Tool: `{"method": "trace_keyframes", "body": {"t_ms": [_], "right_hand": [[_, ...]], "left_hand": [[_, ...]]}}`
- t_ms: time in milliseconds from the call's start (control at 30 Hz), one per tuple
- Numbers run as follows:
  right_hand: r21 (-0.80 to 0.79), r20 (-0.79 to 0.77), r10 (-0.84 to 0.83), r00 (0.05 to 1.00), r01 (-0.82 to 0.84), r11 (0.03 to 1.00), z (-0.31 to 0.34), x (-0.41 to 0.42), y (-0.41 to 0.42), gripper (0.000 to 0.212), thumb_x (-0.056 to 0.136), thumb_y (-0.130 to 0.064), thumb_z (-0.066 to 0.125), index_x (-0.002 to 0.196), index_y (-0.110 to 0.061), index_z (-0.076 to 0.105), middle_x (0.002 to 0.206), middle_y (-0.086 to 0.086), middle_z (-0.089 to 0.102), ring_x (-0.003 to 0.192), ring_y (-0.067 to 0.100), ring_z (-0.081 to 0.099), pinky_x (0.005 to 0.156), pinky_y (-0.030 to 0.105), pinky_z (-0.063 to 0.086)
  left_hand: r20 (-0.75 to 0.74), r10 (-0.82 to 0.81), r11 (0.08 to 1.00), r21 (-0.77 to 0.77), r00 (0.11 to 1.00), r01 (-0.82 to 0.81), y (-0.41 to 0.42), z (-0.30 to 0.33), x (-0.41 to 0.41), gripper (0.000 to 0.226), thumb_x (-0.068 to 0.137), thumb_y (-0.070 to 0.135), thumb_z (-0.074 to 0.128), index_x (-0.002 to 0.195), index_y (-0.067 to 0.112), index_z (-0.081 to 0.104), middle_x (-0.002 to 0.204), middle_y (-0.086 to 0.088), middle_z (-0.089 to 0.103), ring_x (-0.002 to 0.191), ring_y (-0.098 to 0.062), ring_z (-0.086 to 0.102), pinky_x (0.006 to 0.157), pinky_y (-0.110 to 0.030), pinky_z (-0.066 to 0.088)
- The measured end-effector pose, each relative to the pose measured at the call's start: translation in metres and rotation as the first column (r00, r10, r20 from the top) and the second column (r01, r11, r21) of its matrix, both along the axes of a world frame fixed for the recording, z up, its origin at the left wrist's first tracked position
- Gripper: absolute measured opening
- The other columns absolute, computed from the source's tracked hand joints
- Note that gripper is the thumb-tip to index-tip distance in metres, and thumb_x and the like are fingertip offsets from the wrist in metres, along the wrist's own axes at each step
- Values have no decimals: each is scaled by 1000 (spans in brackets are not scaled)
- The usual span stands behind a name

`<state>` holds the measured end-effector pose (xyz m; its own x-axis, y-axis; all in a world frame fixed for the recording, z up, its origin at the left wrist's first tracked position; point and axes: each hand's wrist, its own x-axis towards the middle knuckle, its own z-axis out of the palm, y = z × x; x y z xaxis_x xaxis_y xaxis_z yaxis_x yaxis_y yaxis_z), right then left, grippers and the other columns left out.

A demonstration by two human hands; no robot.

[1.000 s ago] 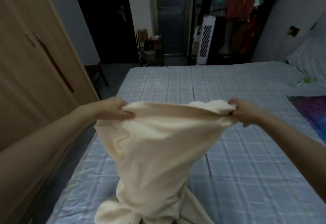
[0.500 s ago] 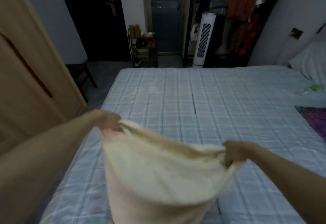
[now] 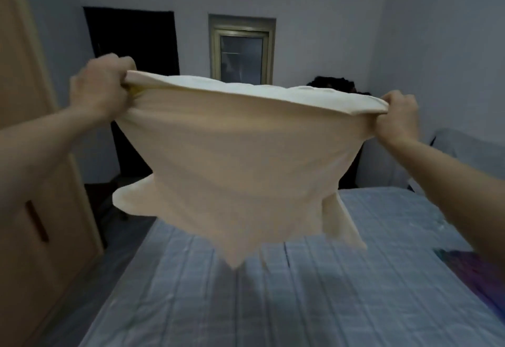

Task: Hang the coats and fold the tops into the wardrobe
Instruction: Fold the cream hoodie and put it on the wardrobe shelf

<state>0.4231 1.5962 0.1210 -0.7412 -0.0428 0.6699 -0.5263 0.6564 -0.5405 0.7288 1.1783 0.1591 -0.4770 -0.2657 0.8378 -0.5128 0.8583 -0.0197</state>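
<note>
So I've got the cream top (image 3: 232, 160) stretched up in the air over the bed (image 3: 273, 305), left hand (image 3: 101, 89) and right hand (image 3: 396, 119) each gripping a corner, folding not started, wardrobe (image 3: 32, 210) untouched

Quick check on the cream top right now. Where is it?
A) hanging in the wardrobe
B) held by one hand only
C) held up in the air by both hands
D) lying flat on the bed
C: the left hand and right hand each grip an upper corner of the cream top, which hangs clear above the bed.
</note>
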Motion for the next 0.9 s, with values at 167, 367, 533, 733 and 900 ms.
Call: {"method": "trace_keyframes", "body": {"t_ms": [167, 367, 533, 733, 900], "right_hand": [[163, 74, 59, 996, -70, 984, -44, 55, 63, 24, 81, -1, 49, 88, -23, 57, 94, 8, 60, 83, 24, 51, 69, 33, 40], [418, 336, 136, 932, -277, 865, -216, 133, 140, 15, 77, -5, 65, 85, -16, 70, 86, 12, 72, 82, 32, 66, 66, 35, 45], [456, 597, 130, 792, -468, 757, -389, 190, 200, 37, 67, -2, 64, 91, -31, 64, 86, 1, 73, 87, 27, 69, 65, 33, 46], [560, 737, 44, 675, -645, 520, -563, 288, 253, 55, 78, -17, 52, 128, -37, 39, 108, -4, 67, 97, 7, 66, 76, 21, 50], [475, 819, -29, 574, -648, 595, -640, 330, 274, 73, 64, -9, 78, 131, -18, 53, 127, 12, 55, 112, 32, 58, 85, 40, 52]], "left_hand": [[165, -106, 991, 99, 981, 90, 65, -64, 63, 27, 73, 2, 61, 78, 22, 44, 81, 0, 43, 79, -27, 48, 60, -42, 45], [590, -339, 932, 314, 733, 178, 141, -266, 145, 29, 71, 15, 62, 95, 23, 50, 96, 3, 50, 95, -24, 54, 62, -33, 45], [583, -498, 813, 572, 642, 112, 196, -443, 194, 52, 62, 4, 60, 100, 35, 46, 101, 4, 50, 93, -23, 54, 63, -34, 48], [674, -473, 793, 606, 568, -59, 280, -633, 267, 72, 33, 13, 84, 95, 38, 56, 103, 6, 50, 82, -18, 55, 48, -24, 45], [583, -354, 669, 705, 732, -238, 316, -689, 285, 58, 40, -10, 77, 81, 23, 51, 87, 0, 47, 69, -21, 48, 47, -28, 36]]}}
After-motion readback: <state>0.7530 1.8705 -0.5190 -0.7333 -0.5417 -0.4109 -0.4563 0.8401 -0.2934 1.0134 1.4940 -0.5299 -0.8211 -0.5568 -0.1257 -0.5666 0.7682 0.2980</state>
